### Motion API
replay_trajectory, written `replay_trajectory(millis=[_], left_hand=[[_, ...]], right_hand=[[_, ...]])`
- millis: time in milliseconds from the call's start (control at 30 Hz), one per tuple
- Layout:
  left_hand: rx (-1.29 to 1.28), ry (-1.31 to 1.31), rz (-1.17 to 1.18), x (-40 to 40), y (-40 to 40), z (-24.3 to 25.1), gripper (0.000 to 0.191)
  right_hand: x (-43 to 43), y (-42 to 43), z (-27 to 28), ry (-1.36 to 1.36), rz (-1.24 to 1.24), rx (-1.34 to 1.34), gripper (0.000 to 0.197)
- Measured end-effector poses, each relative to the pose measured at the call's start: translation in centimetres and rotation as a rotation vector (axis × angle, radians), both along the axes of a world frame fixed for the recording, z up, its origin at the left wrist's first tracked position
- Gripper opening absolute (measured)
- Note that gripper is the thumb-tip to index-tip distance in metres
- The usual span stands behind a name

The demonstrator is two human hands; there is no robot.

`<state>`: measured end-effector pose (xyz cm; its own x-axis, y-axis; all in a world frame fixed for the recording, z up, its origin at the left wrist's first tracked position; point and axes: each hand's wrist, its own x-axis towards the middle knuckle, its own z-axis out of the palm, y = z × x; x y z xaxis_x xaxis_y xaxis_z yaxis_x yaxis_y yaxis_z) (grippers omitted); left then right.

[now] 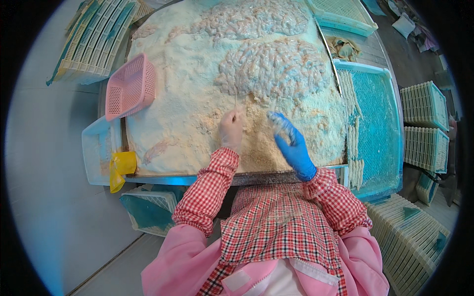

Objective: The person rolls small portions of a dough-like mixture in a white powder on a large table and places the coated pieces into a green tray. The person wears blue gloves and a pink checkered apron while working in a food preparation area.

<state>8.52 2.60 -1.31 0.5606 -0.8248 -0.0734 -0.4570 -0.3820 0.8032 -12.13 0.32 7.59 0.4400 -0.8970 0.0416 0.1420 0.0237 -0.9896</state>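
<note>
My left hand (231, 127), in a thin clear glove, is over the crumb coating near the front edge of the table. Its fingertips are pinched on a thin strand that reaches up to the heap of raw meat strips (272, 68). To its right is my right hand (292, 144) in a blue glove, fingers curved and apart, with crumbs on the fingertips; a faint blurred strand shows above them, and whether it is held is unclear. Pale breading crumbs (174, 92) cover the table around the heap. A second heap of raw strips (255, 18) lies farther back.
A pink plastic basket (129, 88) stands at the left, with a yellow cloth or glove (122, 166) below it. At the right, a blue mesh tray (374, 129) holds rows of coated strips (353, 148). Stacked trays (411, 233) stand lower right, others (92, 44) upper left.
</note>
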Motion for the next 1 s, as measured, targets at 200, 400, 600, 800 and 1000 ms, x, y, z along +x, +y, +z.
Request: replay_trajectory(millis=[200, 400, 600, 800, 1000], left_hand=[[0.341, -0.119, -0.247, -1.4, 3.7, 3.0, 0.035], [-0.030, -0.540, -0.307, -7.1, 2.1, -0.3, 0.036], [0.039, 0.568, -0.200, -7.3, 3.4, 2.1, 0.033], [0.168, 1.036, -0.387, -3.4, 2.0, 6.9, 0.031], [0.204, 0.620, -0.535, -3.5, 1.2, 9.4, 0.033]], right_hand=[[-5.5, 1.0, -6.9, 0.189, -0.095, -0.021, 0.046], [-3.1, 1.3, -7.4, -0.003, -0.022, 0.716, 0.033], [-4.0, -1.2, -9.9, 0.415, -0.014, 0.283, 0.043], [-2.5, -3.6, -4.6, 0.035, 0.377, 0.397, 0.055], [-2.4, -3.9, -7.2, -0.074, 0.327, 0.521, 0.041]])
